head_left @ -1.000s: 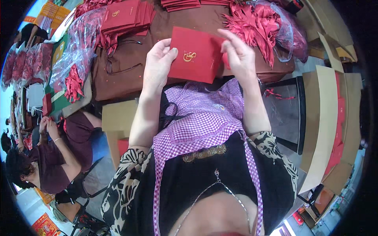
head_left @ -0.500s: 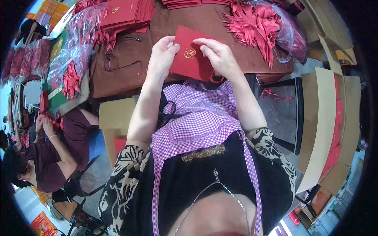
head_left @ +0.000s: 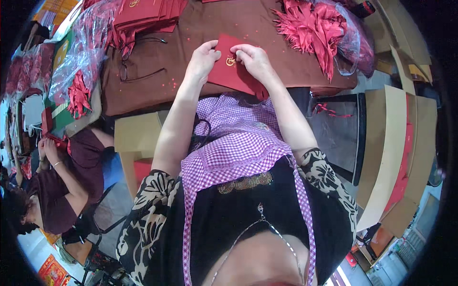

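Observation:
A red envelope (head_left: 234, 76) with a gold emblem lies at the near edge of the brown table (head_left: 167, 76). My left hand (head_left: 202, 59) grips its left edge with the fingers curled over the top. My right hand (head_left: 255, 62) rests on its right side, fingertips by the gold emblem. Both forearms reach up from my purple checked apron.
A stack of red envelopes (head_left: 143, 14) sits at the far left of the table, a bag of red ribbons (head_left: 319, 28) at the far right. Eyeglasses (head_left: 136, 71) lie on the cloth. Cardboard boxes (head_left: 396, 152) stand at right. Another person (head_left: 57, 181) works at left.
The red envelope has come down from being held up to lying on the table edge. Both hands moved closer together over it.

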Available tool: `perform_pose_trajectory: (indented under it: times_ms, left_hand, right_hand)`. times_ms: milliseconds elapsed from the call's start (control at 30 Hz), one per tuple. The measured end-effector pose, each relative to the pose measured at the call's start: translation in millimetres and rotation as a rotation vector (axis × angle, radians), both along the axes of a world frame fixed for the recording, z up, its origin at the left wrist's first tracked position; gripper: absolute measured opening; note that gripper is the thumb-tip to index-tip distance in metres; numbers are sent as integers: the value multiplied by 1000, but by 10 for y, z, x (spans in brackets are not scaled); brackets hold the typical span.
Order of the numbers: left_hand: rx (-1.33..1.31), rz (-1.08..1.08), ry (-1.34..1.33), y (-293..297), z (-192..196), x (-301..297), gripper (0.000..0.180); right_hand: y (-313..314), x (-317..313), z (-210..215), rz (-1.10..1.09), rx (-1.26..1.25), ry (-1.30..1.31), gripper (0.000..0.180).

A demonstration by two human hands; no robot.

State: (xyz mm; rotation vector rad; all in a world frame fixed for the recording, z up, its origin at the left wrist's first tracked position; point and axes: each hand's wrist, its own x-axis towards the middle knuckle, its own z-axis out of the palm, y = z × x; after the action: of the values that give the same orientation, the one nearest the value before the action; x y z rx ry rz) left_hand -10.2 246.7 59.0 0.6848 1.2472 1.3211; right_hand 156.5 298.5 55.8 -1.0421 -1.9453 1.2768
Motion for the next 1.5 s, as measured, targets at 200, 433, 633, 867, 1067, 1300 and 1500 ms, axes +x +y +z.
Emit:
perform_pose_trajectory:
  times_ms: [200, 433, 633, 867, 1067, 1300, 1500]
  left_hand:
    - [-16, -20, -32, -13, 54, 24, 38]
    - [-12, -34, -8, -12, 33, 15, 37]
    - [-15, -48, 59, -27, 7, -3, 39]
    - [-10, -59, 84, -30, 28, 10, 33]
    - [-12, -69, 87, -21, -10, -2, 31]
    - [-43, -66, 103, -41, 39, 41, 30]
    - [2, -77, 90, -34, -60, -19, 29]
  right_hand:
    - [-28, -1, 84, -115, -183, 97, 13]
    - [-8, -121, 98, -141, 319, -21, 13]
    - [-44, -224, 189, -160, 302, -76, 13]
    - [-14, -245, 61, -162, 490, -117, 10]
    - [-18, -267, 26, -166, 536, -126, 10]
    - [-36, -256, -20, -178, 601, -158, 11]
    - [-117, -320, 30, -178, 773, -199, 12]
